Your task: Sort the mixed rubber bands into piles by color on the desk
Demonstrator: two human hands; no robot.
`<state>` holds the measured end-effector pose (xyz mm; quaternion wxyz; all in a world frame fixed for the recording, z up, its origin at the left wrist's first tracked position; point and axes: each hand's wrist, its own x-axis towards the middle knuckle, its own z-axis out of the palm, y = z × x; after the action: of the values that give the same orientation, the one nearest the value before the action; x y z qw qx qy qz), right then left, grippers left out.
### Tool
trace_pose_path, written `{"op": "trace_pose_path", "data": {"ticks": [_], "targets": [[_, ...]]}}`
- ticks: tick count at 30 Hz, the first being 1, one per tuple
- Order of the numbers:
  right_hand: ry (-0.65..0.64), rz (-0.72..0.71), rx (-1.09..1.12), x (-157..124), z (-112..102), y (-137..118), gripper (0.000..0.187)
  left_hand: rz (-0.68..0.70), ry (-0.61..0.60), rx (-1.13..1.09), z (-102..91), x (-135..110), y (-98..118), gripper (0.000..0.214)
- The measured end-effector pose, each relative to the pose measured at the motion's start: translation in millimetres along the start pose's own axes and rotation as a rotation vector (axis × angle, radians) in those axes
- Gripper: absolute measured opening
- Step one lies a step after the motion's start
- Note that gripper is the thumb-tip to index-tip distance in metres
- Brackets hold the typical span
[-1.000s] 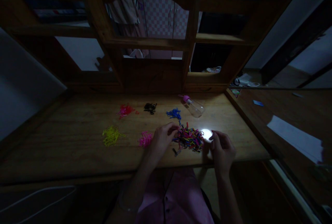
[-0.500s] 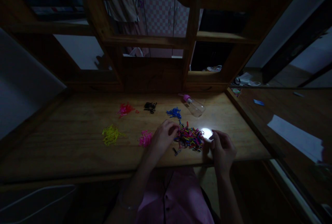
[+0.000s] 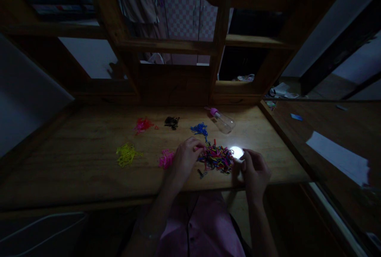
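Observation:
A mixed heap of small, thin, looped pieces (image 3: 217,157) in many colours lies near the desk's front edge. My left hand (image 3: 186,157) is at the heap's left side, thumb and fingertips pinched together; what they hold is too small to make out. To the right of the heap, my right hand (image 3: 256,169) has its fingers curled closed next to a bright round white light (image 3: 237,152). Whether those fingers grip the light or something else cannot be told. Just left of my left hand lies a pink pile (image 3: 165,159), partly hidden by it.
Separate piles lie around: yellow (image 3: 127,154), red-pink (image 3: 143,125), black (image 3: 172,122) and blue (image 3: 199,129). A clear bottle (image 3: 224,124) with a pink cap lies behind the heap. Wooden shelving (image 3: 175,46) rises at the back. White paper (image 3: 337,157) rests on the right-hand surface.
My left thumb and fingertips have drawn slightly closer together at the heap's edge. My right hand and the piles stay where they were.

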<state>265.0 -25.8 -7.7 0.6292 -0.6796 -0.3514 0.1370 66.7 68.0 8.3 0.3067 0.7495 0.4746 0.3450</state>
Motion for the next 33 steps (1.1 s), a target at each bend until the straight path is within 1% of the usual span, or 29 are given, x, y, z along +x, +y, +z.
{"op": "trace_pose_path", "data": {"ticks": [3,6,9,14,20,27,33], "targets": [[0.005,0.003,0.001,0,0,0,0.022,0.058,-0.015,0.080,0.7,2,-1,0.012],[0.007,-0.001,-0.006,1,0,-1,0.021,0.136,-0.084,0.155,3.2,2,0,0.017],[0.003,-0.002,-0.004,1,0,-1,0.021,0.168,-0.126,0.214,6.5,1,1,0.011],[0.012,0.013,0.014,0,0,-2,0.025,0.166,-0.111,0.237,7.0,0,2,0.009],[-0.002,-0.001,0.009,0,0,0,0.024,0.112,-0.077,0.149,-3.5,1,6,0.007],[0.003,-0.017,-0.004,0,0,0,0.023,0.079,-0.048,0.157,-8.5,0,8,0.003],[0.011,-0.013,-0.008,0,0,0,0.024,0.121,-0.048,0.170,-9.1,-1,8,0.001]]}}
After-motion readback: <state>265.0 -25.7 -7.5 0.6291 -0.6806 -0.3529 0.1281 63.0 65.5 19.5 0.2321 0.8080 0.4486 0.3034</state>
